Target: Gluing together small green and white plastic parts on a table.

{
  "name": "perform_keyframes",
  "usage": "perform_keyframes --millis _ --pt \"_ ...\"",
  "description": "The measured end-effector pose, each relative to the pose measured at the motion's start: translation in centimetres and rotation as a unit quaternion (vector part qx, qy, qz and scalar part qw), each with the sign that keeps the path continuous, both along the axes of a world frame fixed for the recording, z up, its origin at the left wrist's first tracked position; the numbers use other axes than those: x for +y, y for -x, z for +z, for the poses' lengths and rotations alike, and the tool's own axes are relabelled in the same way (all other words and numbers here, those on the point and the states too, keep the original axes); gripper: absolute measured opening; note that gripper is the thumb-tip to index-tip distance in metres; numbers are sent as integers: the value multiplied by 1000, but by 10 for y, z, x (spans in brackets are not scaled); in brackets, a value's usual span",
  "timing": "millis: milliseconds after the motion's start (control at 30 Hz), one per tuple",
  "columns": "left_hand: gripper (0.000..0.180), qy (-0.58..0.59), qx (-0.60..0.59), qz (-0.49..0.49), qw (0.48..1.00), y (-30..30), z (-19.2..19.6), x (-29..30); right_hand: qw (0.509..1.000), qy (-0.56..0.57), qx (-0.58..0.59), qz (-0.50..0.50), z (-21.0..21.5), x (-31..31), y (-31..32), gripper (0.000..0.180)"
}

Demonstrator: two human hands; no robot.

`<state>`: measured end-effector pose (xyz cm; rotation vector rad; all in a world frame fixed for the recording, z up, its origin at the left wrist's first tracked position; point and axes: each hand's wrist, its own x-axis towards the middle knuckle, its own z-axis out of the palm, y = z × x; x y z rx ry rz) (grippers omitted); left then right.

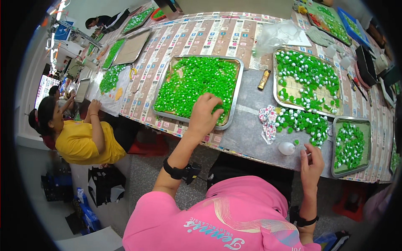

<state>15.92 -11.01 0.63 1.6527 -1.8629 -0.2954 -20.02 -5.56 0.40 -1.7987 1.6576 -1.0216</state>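
left hand: can't tell its grip | green bits right under it, in tray | right hand: can't tell its grip | bottle just left of it, bead pile ahead

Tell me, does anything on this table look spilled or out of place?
Possibly: a heap of green and white pieces lies loose on the grey mat, just outside a shallow tray of similar pieces. One green piece sits apart, near the white bottle and right hand. It might be deliberate.
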Motion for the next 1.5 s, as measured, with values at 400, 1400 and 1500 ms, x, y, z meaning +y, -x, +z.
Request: perform_keyframes --millis 400,1400,1500 --pt "22 25 92 41 995 -15 3 -5 999 40 0 31 16 13 -19 33" --pt "28 28 -38 -25 999 12 -4 29 997 35 0 71 3 -1 -39 41" --pt "30 50 -80 -45 995 20 -5 28 997 38 -3 71 1 -1 -39 40"
